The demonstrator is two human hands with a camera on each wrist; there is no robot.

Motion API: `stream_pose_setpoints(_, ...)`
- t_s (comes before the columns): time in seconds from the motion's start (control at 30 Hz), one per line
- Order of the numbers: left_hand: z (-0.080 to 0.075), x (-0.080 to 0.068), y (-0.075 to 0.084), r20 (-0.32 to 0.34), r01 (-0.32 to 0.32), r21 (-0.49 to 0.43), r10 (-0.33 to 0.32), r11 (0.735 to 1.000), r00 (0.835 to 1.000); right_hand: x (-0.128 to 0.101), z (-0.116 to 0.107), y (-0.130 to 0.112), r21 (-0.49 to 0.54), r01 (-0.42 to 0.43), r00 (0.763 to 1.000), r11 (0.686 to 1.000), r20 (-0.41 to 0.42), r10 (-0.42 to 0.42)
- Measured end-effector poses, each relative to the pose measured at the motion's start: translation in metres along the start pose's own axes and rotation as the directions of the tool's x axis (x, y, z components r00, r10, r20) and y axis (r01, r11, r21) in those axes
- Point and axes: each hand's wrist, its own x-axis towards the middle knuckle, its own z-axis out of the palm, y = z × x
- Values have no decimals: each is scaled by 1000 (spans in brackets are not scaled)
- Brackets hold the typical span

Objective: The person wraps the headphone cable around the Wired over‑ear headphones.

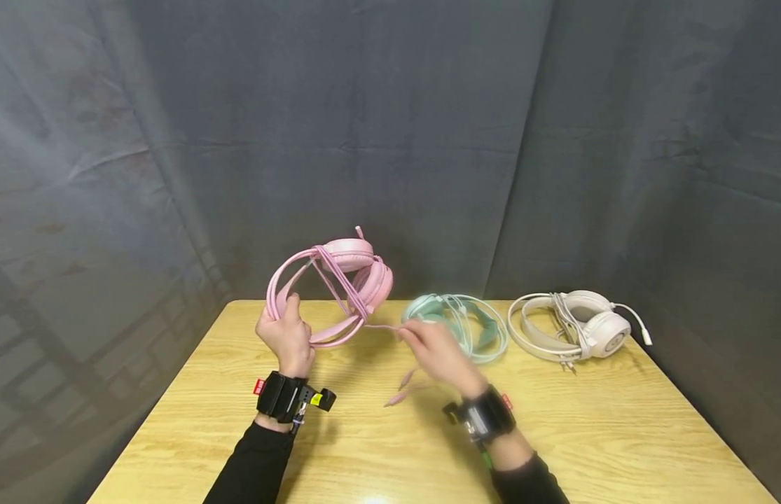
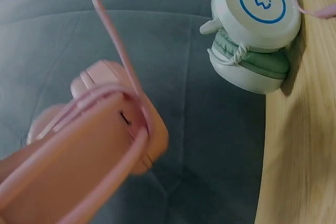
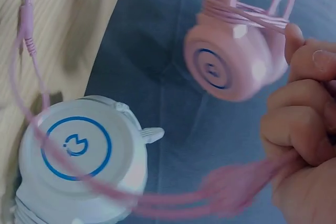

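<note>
Pink headphones are held up off the table by my left hand, which grips the headband. Both ear cups point away to the right, and several turns of pink cable wrap across them. To the right, my right hand pinches the cable between thumb and finger and holds it taut. The cable's loose end runs through the curled fingers, with a Y-shaped splitter just below them. Two pink plugs dangle under that hand. The left hand's fingers are mostly hidden in the left wrist view.
Mint-green headphones with a bundled cable lie on the wooden table behind my right hand. White headphones with a wrapped cable and a microphone boom lie farther right. A grey curtain hangs behind the table.
</note>
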Motion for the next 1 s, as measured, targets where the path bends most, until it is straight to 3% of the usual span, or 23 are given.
stream_pose_setpoints(0.13,0,1,-4,-51,-99,63,102,993,993,0,0,-4,-17,35,999,999,7,-35)
stream_pose_setpoints(0.23,0,-1,-6,-38,-151,156,159,976,987,2,-2,-6,-23,38,998,999,43,-37)
stream_pose_setpoints(0.37,1,-3,-5,6,-236,302,246,924,969,14,-10,-7,59,29,990,998,140,-37)
stream_pose_setpoints(0.5,1,-4,-4,49,-313,389,320,866,946,32,-23,-10,108,50,977,993,203,-72)
stream_pose_setpoints(0.73,-1,-6,-4,171,-392,461,353,797,920,64,-39,-14,-34,187,967,982,184,-178)
stream_pose_setpoints(0.9,1,-9,-6,224,-423,467,358,777,906,81,-49,-4,-149,155,978,977,162,-130)
stream_pose_setpoints(1.0,3,-11,-6,238,-419,492,345,763,908,85,-53,4,-165,115,985,980,145,-91)
